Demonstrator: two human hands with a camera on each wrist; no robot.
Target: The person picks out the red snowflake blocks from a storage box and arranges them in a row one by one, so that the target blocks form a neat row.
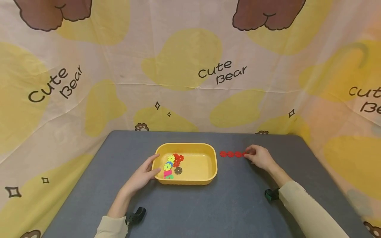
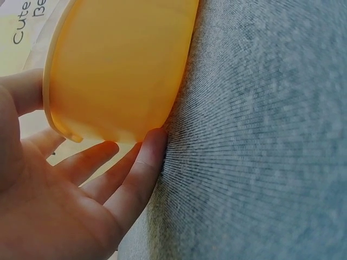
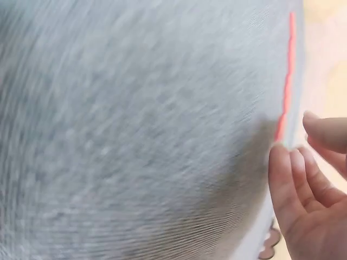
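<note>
My left hand [image 1: 142, 173] holds the left end of a yellow plastic tray [image 1: 194, 182]; in the left wrist view the thumb reaches over the rim and fingertips touch the outer wall. Inside, at the left, lie snowflake discs: red discs [image 1: 176, 163], yellow discs [image 1: 168, 167], a pink disc [image 1: 168, 173], a dark disc [image 1: 178, 170], plus bits of blue and green. Right of the tray, a row of red snowflake discs [image 1: 230, 154] lies flat. My right hand [image 1: 260, 158] touches the row's right end with its fingertips; in the right wrist view the thumb [image 3: 325, 132] stands apart from them.
The grey table [image 1: 208, 211] carries the tray and the row. A printed cloth [image 1: 184, 59] hangs behind and at both sides, close to the table's back edge [image 1: 193, 132]. Each wrist wears a dark band [image 1: 136, 215].
</note>
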